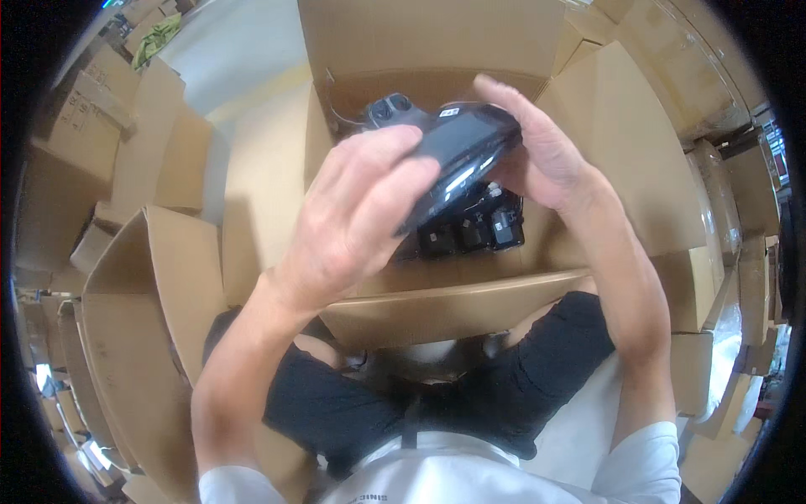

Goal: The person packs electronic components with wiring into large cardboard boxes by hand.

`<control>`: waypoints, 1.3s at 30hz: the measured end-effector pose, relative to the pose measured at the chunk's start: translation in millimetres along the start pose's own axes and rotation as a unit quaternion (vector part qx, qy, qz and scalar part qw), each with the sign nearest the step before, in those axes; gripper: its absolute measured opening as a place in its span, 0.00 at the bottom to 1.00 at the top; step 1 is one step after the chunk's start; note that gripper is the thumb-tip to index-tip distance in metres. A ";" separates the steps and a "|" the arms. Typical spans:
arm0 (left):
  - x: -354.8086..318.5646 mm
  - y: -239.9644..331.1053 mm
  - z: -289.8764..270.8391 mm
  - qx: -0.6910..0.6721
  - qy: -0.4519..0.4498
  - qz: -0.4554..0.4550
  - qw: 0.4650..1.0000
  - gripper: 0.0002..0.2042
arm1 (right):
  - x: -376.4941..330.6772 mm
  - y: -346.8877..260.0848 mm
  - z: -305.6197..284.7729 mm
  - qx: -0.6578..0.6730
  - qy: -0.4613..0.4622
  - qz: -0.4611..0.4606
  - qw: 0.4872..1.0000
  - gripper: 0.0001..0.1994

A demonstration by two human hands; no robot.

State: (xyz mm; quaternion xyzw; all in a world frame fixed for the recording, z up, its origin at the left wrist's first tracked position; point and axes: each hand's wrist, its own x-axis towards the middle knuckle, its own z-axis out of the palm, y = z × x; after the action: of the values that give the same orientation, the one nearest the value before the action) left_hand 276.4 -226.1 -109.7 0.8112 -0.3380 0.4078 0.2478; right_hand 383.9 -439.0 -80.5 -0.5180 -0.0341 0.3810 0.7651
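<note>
Above an open cardboard box (453, 304), a glossy black plastic housing (470, 139) is held between my two hands; its exact kind I cannot make out. It is tilted, its right end higher, with a small white label near the top edge. My left hand (357, 189) is closed on its left side, the fingers lying over the top. At the right end my right hand (541, 151) cups it, some fingers hidden behind. Just beyond the left fingers shows a dark part with two round openings (389, 107); whether it joins the housing I cannot tell.
Several black units (472, 235) with small white labels stand in a row inside the box. Its raised side flaps (630, 143) flank my arms. Another open carton (134, 336) is at my left, and stacked cartons (672, 67) stand at the right. My legs straddle the near side.
</note>
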 end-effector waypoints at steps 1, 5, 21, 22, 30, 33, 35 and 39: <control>-3.2 -1.0 3.5 -0.002 0.000 -0.004 1.000 0.25 | -4.5 -2.4 -5.4 -0.020 -0.031 0.022 0.999 0.20; -4.5 4.2 8.3 0.048 -0.108 0.053 0.992 0.25 | 10.4 7.3 -40.5 -0.112 -0.056 0.063 0.990 0.17; -34.9 -38.3 8.5 0.185 -0.404 -0.203 0.873 0.30 | 70.3 275.5 -124.7 -0.647 -0.156 0.008 0.747 0.29; -37.1 -38.8 6.4 0.201 -0.409 -0.200 0.867 0.30 | 77.8 282.9 -126.6 -0.643 -0.165 0.008 0.748 0.29; -39.6 -42.5 1.8 0.220 -0.430 -0.196 0.853 0.30 | 93.2 299.7 -105.6 -0.598 -0.210 -0.088 0.769 0.26; -40.6 -38.8 2.8 0.222 -0.432 -0.195 0.852 0.30 | 104.2 292.1 -85.4 -0.619 -0.189 -0.070 0.759 0.29; -41.1 -39.1 2.8 0.207 -0.452 -0.200 0.845 0.30 | 103.3 302.9 -91.0 -0.620 -0.174 -0.069 0.762 0.30; -45.3 -35.1 -5.2 0.199 -0.443 -0.213 0.848 0.29 | 100.3 274.7 -88.6 -0.476 -0.069 0.006 0.877 0.29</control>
State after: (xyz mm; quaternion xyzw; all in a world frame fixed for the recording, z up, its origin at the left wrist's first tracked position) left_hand 280.2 -184.1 -148.9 0.9896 -0.1428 0.0006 -0.0140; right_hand 344.1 -397.4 -380.6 -0.7922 -0.2609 0.3580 0.4197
